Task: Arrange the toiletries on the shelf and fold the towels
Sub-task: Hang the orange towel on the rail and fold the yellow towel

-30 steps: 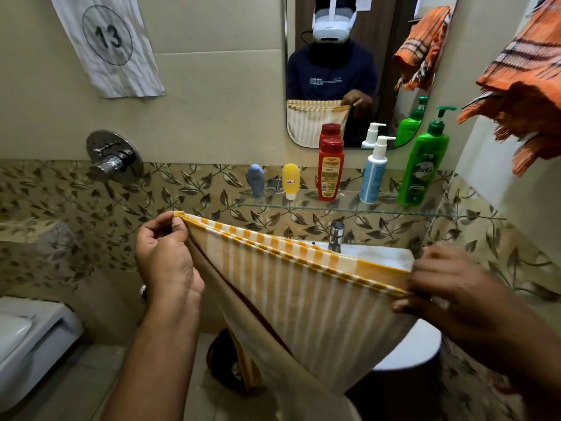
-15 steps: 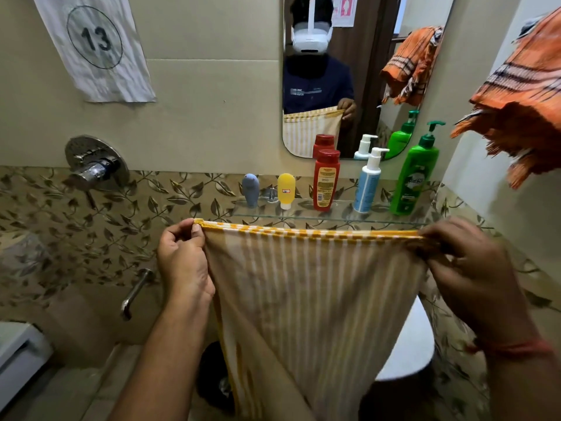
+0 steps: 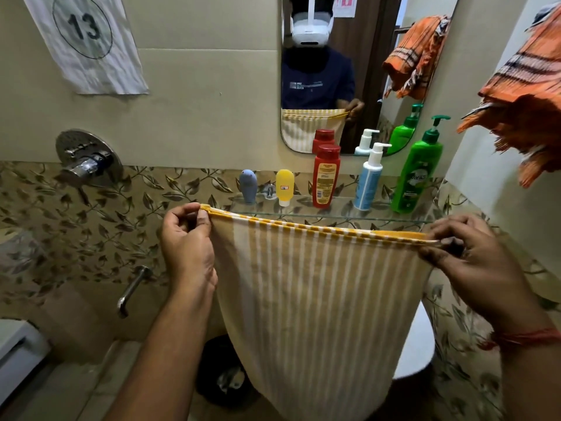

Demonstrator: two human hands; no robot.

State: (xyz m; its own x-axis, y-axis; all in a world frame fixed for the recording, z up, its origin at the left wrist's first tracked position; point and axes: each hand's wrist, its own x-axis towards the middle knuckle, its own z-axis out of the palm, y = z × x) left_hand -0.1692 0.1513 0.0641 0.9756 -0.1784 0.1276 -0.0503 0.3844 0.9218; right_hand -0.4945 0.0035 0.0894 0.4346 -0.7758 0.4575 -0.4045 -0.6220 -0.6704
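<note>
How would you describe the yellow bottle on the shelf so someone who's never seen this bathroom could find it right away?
Look below the mirror to the glass shelf that holds five containers in a row. The yellow bottle is second from the left, between the grey-blue bottle and the red bottle. It is short and stands on its white cap, the only yellow one.

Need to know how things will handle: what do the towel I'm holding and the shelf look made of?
Towel: thin woven cloth, likely cotton, matte; yellow and white stripes, and it drapes limp between the left hand and the right hand. Shelf: clear glass, glossy; the leaf tiles show through it and its edge looks greenish.
</note>
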